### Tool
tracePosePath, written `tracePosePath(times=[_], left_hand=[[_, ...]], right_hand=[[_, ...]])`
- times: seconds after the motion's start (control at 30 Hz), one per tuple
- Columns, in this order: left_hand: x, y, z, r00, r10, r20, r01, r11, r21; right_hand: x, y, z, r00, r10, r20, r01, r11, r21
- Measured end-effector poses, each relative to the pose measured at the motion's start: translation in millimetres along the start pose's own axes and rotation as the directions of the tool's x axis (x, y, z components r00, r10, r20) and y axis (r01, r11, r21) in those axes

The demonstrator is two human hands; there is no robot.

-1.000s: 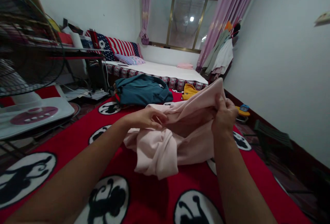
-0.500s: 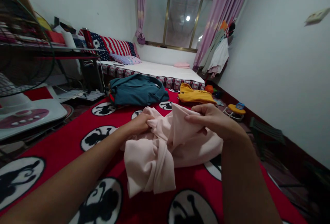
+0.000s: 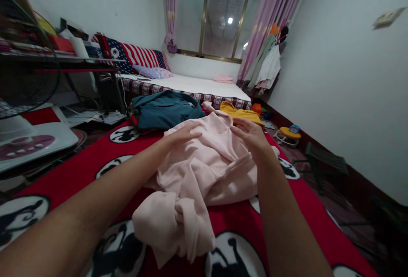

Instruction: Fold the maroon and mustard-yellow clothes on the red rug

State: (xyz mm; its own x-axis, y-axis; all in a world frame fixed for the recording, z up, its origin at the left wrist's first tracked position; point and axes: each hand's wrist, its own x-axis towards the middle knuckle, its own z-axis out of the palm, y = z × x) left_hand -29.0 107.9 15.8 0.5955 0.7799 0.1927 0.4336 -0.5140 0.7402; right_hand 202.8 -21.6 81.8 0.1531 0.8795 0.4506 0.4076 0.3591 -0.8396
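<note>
A crumpled pale pink garment lies in front of me on a red blanket with black figures in white circles. One bunched part of it reaches towards me. My left hand rests on its upper left side, fingers stretched out over the cloth. On the other side, my right hand pinches the cloth near its far edge between thumb and fingers. Just beyond lie a teal garment on the left and a mustard-yellow garment on the right, partly hidden by the pink one.
Behind the blanket stands a bed with a white top. A cluttered desk and a fan base are at left. On the right are a yellow stool and a dark folding stool. Clothes hang near the curtain.
The pink garment has been spread outward, away from me, its far end now reaching the yellow garment. My left hand has loosened from a grip to outstretched fingers; the right has shifted slightly left.
</note>
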Motion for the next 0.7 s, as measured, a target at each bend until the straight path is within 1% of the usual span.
tracePosePath(times=[0.03,0.07,0.13,0.2,0.3,0.4,0.47,0.57,0.6,0.63,0.7], left_hand=[[-11,-6,10.0,0.998,-0.013,0.068,0.007,0.995,0.099],[-20,-11,19.1,0.994,-0.031,0.103,0.008,0.976,0.218],[-34,-18,32.9,0.994,-0.050,0.094,0.006,0.909,0.418],[-40,-21,40.4,0.997,-0.043,0.067,-0.001,0.834,0.552],[-39,-23,43.0,0.999,-0.008,0.046,-0.019,0.826,0.563],[-37,-24,42.0,1.000,0.013,0.027,-0.026,0.838,0.545],[-38,-23,41.8,1.000,0.006,0.025,-0.019,0.845,0.535],[-40,-20,43.0,1.000,-0.003,0.023,-0.010,0.841,0.540],[-41,-19,43.7,1.000,-0.004,0.022,-0.008,0.836,0.549],[-41,-17,44.5,1.000,-0.006,0.020,-0.006,0.828,0.560],[-41,-15,46.2,1.000,-0.011,0.013,0.001,0.813,0.583]], right_hand=[[-2,-1,2,0.998,0.021,0.060,-0.020,1.000,-0.020],[-4,-1,5,0.994,0.034,0.103,-0.029,0.998,-0.056],[-7,0,11,0.987,0.050,0.152,-0.020,0.982,-0.188],[-10,4,17,0.981,0.089,0.171,-0.016,0.921,-0.389],[-17,14,26,0.962,0.185,0.199,-0.006,0.747,-0.665],[-30,18,24,0.933,0.244,0.263,0.070,0.596,-0.800],[-43,13,16,0.918,0.269,0.290,0.118,0.513,-0.850],[-67,-3,-6,0.896,0.317,0.311,0.174,0.394,-0.902],[-73,-10,-14,0.881,0.331,0.337,0.203,0.380,-0.903],[-78,-15,-22,0.861,0.340,0.378,0.237,0.389,-0.890],[-79,-21,-39,0.805,0.354,0.476,0.286,0.471,-0.834]])
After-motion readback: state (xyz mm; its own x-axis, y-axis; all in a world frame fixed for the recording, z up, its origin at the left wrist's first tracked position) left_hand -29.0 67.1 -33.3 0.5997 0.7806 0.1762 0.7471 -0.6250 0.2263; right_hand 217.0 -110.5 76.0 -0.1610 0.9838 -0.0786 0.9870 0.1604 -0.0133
